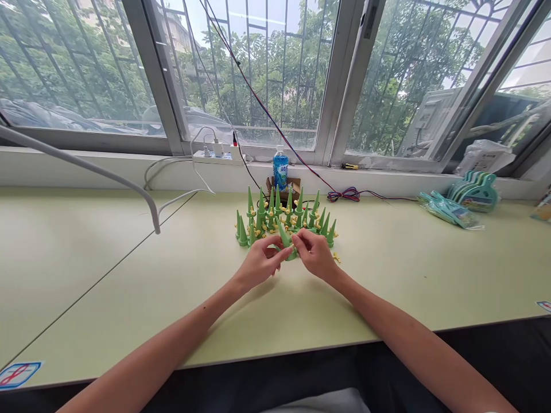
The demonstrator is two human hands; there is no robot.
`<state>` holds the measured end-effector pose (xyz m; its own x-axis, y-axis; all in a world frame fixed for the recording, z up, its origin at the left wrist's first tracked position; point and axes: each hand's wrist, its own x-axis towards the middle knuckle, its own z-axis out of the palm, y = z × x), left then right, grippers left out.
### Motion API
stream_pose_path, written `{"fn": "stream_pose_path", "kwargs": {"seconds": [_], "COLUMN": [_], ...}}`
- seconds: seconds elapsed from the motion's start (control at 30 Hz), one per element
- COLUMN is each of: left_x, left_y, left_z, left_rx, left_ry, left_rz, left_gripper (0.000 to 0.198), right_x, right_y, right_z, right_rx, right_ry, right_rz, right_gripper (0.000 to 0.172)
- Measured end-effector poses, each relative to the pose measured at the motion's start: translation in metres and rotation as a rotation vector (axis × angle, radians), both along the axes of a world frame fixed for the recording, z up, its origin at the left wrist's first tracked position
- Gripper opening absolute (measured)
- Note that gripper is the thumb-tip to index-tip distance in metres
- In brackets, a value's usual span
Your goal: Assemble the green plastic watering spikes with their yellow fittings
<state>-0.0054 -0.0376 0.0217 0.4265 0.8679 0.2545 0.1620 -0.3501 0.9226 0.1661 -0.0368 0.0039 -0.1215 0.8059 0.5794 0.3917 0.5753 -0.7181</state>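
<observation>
Near the middle of the table, my left hand (261, 261) is closed round the base of a green cone (283, 234), which leans a little to the left. The fingertips of my right hand (313, 250) are pinched together at the cone's right side, on a small yellow piece (293, 247) that is mostly hidden. Just behind my hands stand several more green cones (260, 215) in rows, with small yellow pieces among them. A loose yellow piece (336, 257) lies on the table to the right of my right hand.
Behind the cones are a small cardboard box (295, 183) and a blue bottle (280, 169). Coiled cable (344, 194) lies near the sill. Teal items in plastic (451, 211) sit at the back right. A thick white cable (107, 176) hangs at left above the table (107, 321).
</observation>
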Motion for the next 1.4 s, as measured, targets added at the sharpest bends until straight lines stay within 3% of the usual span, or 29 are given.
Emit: {"fn": "stream_pose_path", "kwargs": {"seconds": [0.1, 0.2, 0.8, 1.1, 1.4], "left_x": [0.001, 0.0017, 0.0059, 0.0031, 0.0024], "left_y": [0.0015, 0.0032, 0.0062, 0.0069, 0.0042], "left_z": [-0.0032, -0.0062, -0.0023, -0.0028, 0.0025], "left_rx": [0.174, 0.231, -0.382, -0.438, -0.445], "left_ry": [0.045, 0.061, -0.122, -0.17, -0.186], "left_rz": [0.086, 0.115, -0.022, -0.101, -0.074], "left_gripper": [0.035, 0.034, 0.058, 0.05, 0.043], "right_x": [-0.0001, -0.0004, -0.0013, -0.0013, -0.0004], "right_y": [0.0006, 0.0011, -0.0009, -0.0002, 0.0003], "right_z": [-0.0005, -0.0015, -0.0019, -0.002, -0.0029], "right_rx": [-0.005, -0.01, -0.019, -0.023, -0.01], "right_ry": [-0.002, 0.013, 0.019, 0.023, 0.028], "right_rz": [-0.008, -0.003, -0.022, 0.003, 0.036], "right_gripper": [0.034, 0.033, 0.033, 0.033, 0.031]}}
